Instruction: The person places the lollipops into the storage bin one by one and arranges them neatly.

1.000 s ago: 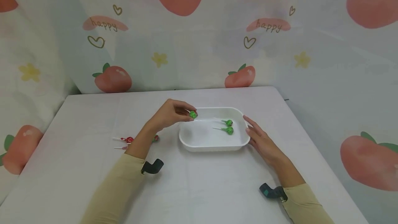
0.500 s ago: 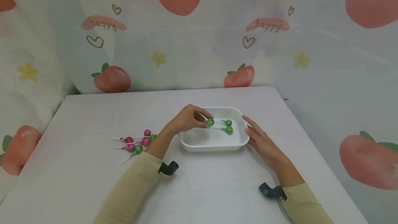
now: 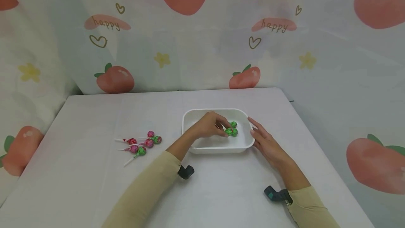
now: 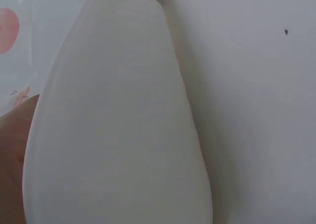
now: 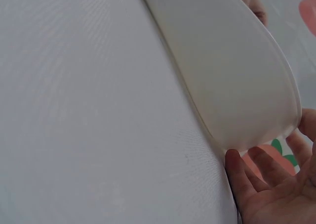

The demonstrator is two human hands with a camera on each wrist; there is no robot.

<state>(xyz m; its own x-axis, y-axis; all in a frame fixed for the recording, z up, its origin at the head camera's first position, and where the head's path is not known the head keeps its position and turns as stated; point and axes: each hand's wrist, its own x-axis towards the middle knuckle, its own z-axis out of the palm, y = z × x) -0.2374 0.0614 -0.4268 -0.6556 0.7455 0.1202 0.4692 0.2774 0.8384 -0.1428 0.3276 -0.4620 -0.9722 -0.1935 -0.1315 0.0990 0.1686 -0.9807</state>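
My left hand (image 3: 210, 125) reaches over the white tray (image 3: 218, 150), pinching a green-wrapped lollipop (image 3: 228, 131) low inside it. Two more green lollipops (image 3: 233, 124) lie right beside that one, their sticks hidden by the hand. My right hand (image 3: 267, 147) rests against the tray's right end with fairly straight fingers. In the right wrist view, the fingertips (image 5: 234, 157) touch the outside of the tray's wall (image 5: 232, 75). The tray's outer side (image 4: 118, 115) fills most of the left wrist view and hides nearly all of the left hand's work.
A loose group of lollipops (image 3: 139, 145) in red, pink and green wrappers lies on the white tablecloth (image 3: 95, 185) left of the tray. A fabric backdrop (image 3: 202, 59) printed with fruit stands behind and beside the table.
My left hand has carried the green lollipop rightward, from the tray's left rim to the two lollipops inside. The lollipop group at left has come into full view. My right hand stays put.
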